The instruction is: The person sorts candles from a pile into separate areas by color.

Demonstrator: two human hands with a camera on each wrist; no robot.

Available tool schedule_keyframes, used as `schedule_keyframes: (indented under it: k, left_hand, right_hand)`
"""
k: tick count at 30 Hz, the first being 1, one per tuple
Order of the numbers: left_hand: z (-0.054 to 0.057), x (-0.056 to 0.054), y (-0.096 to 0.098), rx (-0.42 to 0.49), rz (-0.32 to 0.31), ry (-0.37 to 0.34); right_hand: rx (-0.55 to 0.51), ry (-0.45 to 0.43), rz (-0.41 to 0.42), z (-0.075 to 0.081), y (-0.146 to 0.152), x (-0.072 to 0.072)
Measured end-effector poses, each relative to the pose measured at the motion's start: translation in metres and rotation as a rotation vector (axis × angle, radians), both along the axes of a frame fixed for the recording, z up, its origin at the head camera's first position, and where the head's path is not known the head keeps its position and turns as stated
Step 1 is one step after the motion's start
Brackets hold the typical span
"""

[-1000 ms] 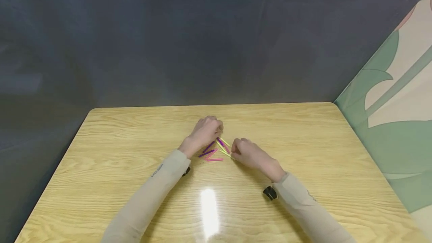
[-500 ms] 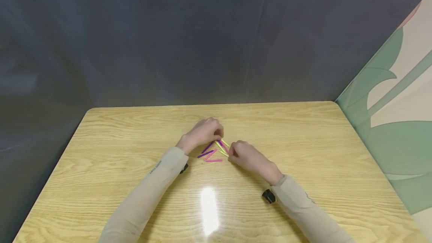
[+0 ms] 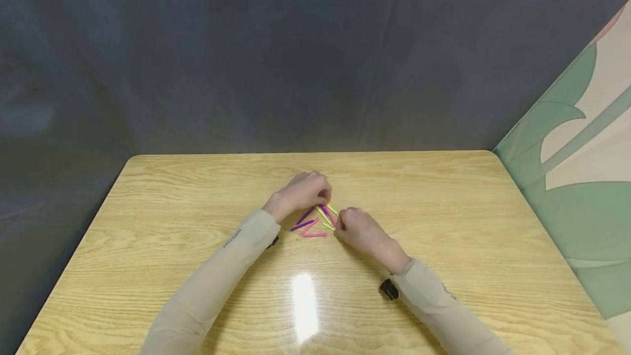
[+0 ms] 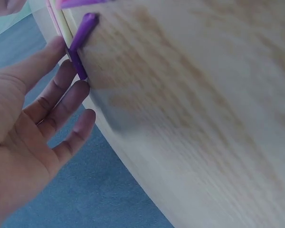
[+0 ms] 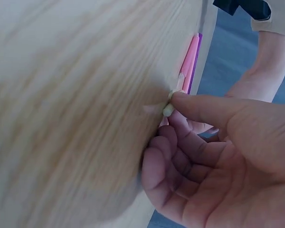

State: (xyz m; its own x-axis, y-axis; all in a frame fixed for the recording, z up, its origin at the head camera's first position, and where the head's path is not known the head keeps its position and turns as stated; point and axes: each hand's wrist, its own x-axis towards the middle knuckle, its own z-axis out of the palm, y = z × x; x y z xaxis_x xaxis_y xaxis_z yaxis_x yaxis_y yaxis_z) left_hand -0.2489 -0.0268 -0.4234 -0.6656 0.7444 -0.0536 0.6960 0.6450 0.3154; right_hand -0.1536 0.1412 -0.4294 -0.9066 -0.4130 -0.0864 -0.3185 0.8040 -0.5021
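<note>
And here we are with the sticks bunched on the table (image 3: 419,196), a touch left of midway between its side edges, closer to the far edge than the near one! Partway along, I'd judge: toward the left edge, a pair of purple sticks (image 3: 302,225) and a pair of pink sticks (image 3: 314,235) already lie free of both hands, slanted in a zigzag, while the tighter cluster toward the right looks like the part left to settle. Right hand (image 3: 363,232): thumb and forefinger nipped together on a yellow stick (image 5: 168,110), other fingers curled in beneath. Left hand (image 3: 304,190): up at the far end of the cluster, fingers loosely bent, thumb and fingertips right by the stick ends; whether it pinches or merely touches, I can't tell. And the look of them: slim, straight, bright in purple, pink and pale yellow, all low to the wood, the yellow lengths crowded against a pink one, overlaps too small to call
</note>
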Motion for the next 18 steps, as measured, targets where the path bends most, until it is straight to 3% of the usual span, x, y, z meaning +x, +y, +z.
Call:
schedule_keyframes:
  k: [11, 18]
  left_hand:
    - [-0.0024, -0.0008, 0.0004, -0.004, 0.006, -0.021]
    - [-0.002, -0.003, -0.0013, 0.013, 0.001, -0.034]
  right_hand:
    - [-0.015, 0.016, 0.01, -0.002, 0.001, -0.0003]
    - [-0.069, -0.028, 0.003, -0.0028, 0.0075, -0.0028]
